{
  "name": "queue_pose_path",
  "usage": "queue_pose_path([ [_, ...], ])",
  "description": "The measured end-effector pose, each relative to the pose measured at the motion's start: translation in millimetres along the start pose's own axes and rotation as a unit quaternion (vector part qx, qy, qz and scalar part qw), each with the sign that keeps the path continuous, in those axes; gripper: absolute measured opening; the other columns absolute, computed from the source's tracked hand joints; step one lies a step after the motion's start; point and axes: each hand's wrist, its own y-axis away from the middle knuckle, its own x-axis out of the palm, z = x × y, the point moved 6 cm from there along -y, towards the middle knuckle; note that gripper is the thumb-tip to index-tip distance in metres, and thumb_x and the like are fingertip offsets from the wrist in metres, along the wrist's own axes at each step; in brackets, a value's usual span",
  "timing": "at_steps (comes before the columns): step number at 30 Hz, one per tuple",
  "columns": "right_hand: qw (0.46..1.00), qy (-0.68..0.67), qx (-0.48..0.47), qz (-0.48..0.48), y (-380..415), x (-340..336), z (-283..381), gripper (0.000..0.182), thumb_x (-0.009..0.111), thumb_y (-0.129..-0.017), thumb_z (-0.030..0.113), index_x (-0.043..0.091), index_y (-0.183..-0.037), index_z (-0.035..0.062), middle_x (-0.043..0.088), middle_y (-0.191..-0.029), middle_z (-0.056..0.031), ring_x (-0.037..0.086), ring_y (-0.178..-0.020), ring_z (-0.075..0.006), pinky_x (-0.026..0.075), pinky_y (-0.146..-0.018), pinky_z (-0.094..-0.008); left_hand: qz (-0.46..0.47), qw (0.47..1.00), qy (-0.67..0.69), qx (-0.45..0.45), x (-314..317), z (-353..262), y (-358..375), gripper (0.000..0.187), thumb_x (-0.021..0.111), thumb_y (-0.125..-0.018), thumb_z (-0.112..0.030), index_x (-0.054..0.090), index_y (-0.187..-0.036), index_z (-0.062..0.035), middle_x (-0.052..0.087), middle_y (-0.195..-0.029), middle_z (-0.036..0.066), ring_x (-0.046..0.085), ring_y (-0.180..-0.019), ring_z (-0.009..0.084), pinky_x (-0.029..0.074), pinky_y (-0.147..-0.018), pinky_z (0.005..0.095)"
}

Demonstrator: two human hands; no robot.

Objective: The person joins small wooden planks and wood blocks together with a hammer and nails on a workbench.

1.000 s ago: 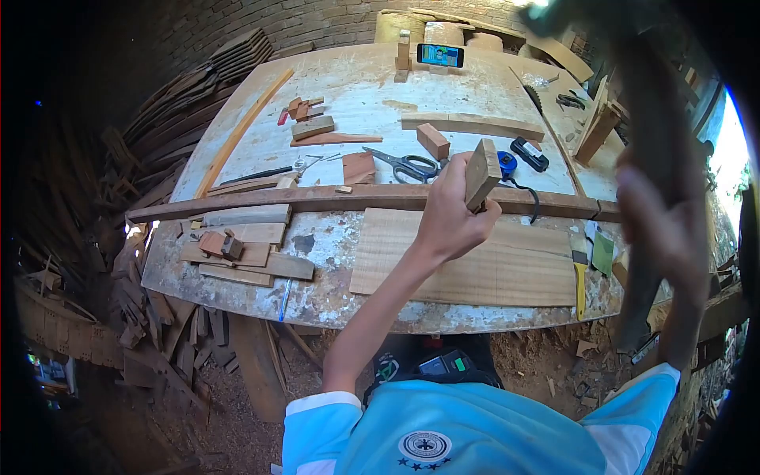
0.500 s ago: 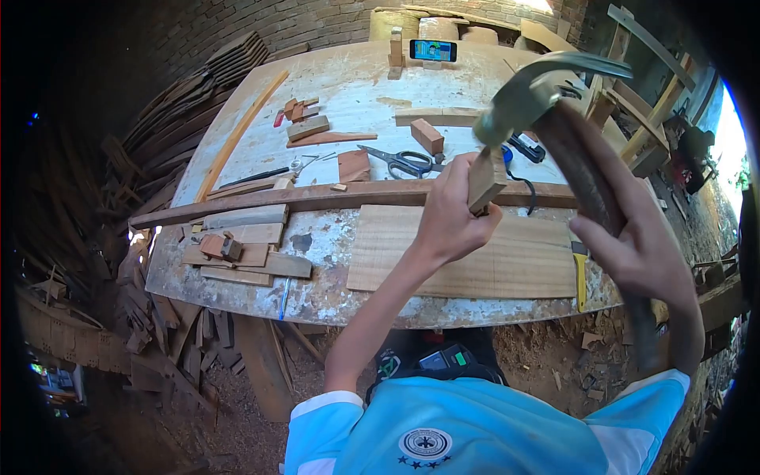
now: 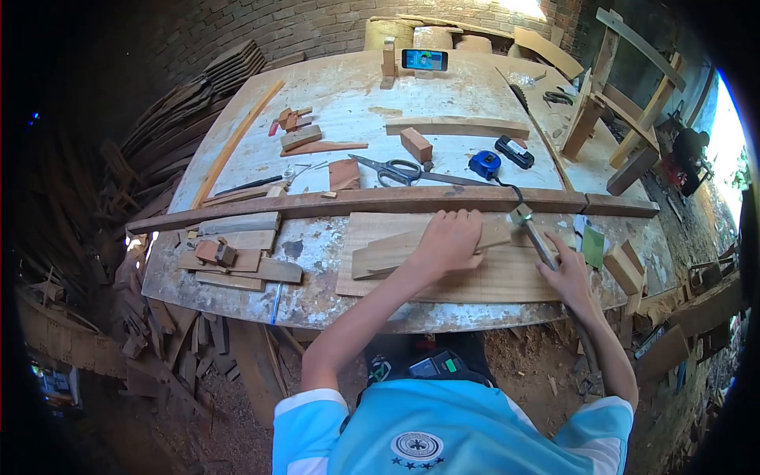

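My left hand (image 3: pixel 453 244) is closed over a narrow wooden piece (image 3: pixel 388 257) that lies on the wide flat board (image 3: pixel 443 291). The piece shows on both sides of the hand, and its middle is hidden under the fingers. To the right, my right hand (image 3: pixel 568 273) grips the hammer (image 3: pixel 541 247) by its handle. The hammer head is low, over the right part of the board, beside the long dark beam (image 3: pixel 317 207). The lower handle runs down along my right forearm.
Beyond the beam lie scissors (image 3: pixel 398 172), a blue tape measure (image 3: pixel 484 164) and a wood block (image 3: pixel 416 146). Stacked wood pieces (image 3: pixel 253 260) lie at the left. A phone (image 3: pixel 424 60) stands at the back. A wooden frame (image 3: pixel 586 123) rises at the right.
Both hands have moved down to the board. The raised hammer is now low. The wooden piece, upright before, lies flat under my left hand. The view has shifted slightly.
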Motion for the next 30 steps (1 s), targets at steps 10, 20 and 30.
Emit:
queue_pose_path([
  [10,0.98,0.18,-0.066,-0.044,12.5,12.3,-32.1,0.051,0.069,-0.073,0.019,0.054,-0.12,0.0107,0.055,-0.086,-0.0099,0.055,-0.085,-0.028,0.045,-0.075,-0.04,0.009,0.996,0.085,0.003,24.0,38.8,20.9,0.079,0.072,-0.064,-0.048,0.045,-0.121,0.0004,0.053,-0.114,0.021,0.053,-0.105,0.0362,0.042,-0.09,0.0434],
  [20,0.983,0.097,-0.142,-0.069,22.2,0.0,4.3,0.039,0.065,-0.078,0.015,0.058,-0.115,0.0051,0.053,-0.101,-0.0154,0.052,-0.095,-0.0322,0.041,-0.085,-0.0402,0.059,0.99,0.082,-0.1,-0.4,89.6,73.5,0.072,0.072,-0.065,-0.047,0.052,-0.119,-0.0031,0.056,-0.116,0.014,0.052,-0.108,0.0306,0.038,-0.093,0.0381],
  [30,0.968,-0.078,-0.237,-0.022,-8.4,43.9,76.0,0.034,0.065,-0.079,0.016,0.059,-0.11,0.003,0.052,-0.113,-0.0166,0.05,-0.108,-0.0328,0.038,-0.095,-0.0396,0.033,0.992,0.068,-0.1,1.4,88.1,79.8,0.074,0.071,-0.065,-0.052,0.054,-0.117,-0.0019,0.057,-0.115,0.016,0.053,-0.106,0.0315,0.039,-0.092,0.0381],
])
